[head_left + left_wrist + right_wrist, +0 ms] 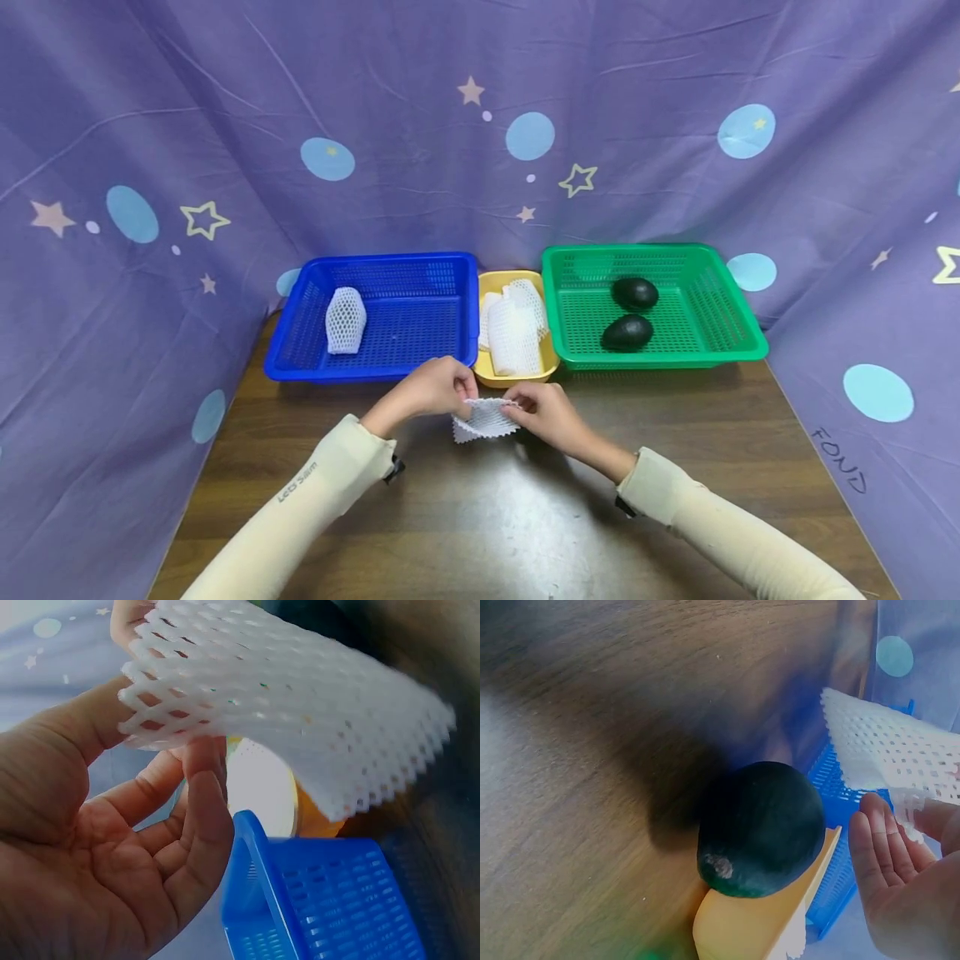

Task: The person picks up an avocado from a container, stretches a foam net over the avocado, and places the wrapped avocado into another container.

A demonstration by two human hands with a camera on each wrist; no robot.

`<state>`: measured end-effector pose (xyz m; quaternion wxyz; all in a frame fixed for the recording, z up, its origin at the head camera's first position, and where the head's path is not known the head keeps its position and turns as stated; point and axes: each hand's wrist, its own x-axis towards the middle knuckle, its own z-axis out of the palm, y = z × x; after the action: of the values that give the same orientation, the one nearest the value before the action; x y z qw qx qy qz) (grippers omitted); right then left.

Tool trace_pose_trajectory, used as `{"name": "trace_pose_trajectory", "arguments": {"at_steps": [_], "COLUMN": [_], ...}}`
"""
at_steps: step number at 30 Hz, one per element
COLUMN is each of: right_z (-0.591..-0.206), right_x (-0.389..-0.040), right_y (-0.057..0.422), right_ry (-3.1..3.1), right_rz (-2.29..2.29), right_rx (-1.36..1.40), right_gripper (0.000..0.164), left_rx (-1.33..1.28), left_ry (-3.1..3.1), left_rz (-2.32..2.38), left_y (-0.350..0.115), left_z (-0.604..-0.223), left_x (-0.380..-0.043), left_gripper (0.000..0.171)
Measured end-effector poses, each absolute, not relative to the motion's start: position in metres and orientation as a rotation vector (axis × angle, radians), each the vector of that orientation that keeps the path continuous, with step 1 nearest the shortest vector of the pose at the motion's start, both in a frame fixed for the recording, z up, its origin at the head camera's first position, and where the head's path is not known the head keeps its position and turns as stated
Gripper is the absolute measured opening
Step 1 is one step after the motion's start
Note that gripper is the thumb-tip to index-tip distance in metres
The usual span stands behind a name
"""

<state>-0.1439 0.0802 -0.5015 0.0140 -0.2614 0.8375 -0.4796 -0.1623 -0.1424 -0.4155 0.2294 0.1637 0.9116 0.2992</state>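
Behind the wooden table (495, 517) — a starry curtain (450, 167).

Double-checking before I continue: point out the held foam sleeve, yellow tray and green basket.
Held foam sleeve (285, 705), left wrist view: middle of its mesh side.
Yellow tray (517, 381), head view: front rim.
Green basket (667, 359), head view: front rim.

And there's the purple curtain (420, 196) w/ stars (471, 91) & blue ovals (530, 136) behind the brown tbl (750, 442), also L & R of it; glare (502, 508) atop!

Wht diamond-mesh net (285, 690); dk fruit (765, 825), prob. green-blk; basket (408, 327) blue.
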Motion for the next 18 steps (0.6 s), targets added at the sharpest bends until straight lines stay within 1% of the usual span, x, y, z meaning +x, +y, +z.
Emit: {"name": "trace_pose_trajectory", "arguments": {"at_steps": [4,7,11,14,18], "right_z": [-0.503,-0.504,-0.507,-0.508,-0.51], "right_x": [-0.145,-0.147,-0.148,-0.148,-0.149], "right_y": [0.076,0.072,0.069,0.068,0.07], "right_ry": [2.61,2.667,2.749,2.783,2.84], "right_rz": [-1.461,-1.391,-1.292,-1.251,-1.228], "right_rx": [-0.85,-0.89,-0.914,-0.898,-0.906], "right_gripper": [0.006,0.004,0.005,0.005,0.005], "left_rx": [0.463,0.479,0.469,0.435,0.401], "left_ry": [2.545,2.577,2.625,2.652,2.626], "left_rz": [0.837,0.815,0.756,0.736,0.755], "left_y": [-0.137,-0.131,-0.124,-0.123,-0.128], "left_z": [-0.416,-0.42,-0.433,-0.445,-0.456], "left_x": [-0.165,-0.165,-0.165,-0.163,-0.16], "left_gripper": [0.012,0.01,0.012,0.018,0.031]}}
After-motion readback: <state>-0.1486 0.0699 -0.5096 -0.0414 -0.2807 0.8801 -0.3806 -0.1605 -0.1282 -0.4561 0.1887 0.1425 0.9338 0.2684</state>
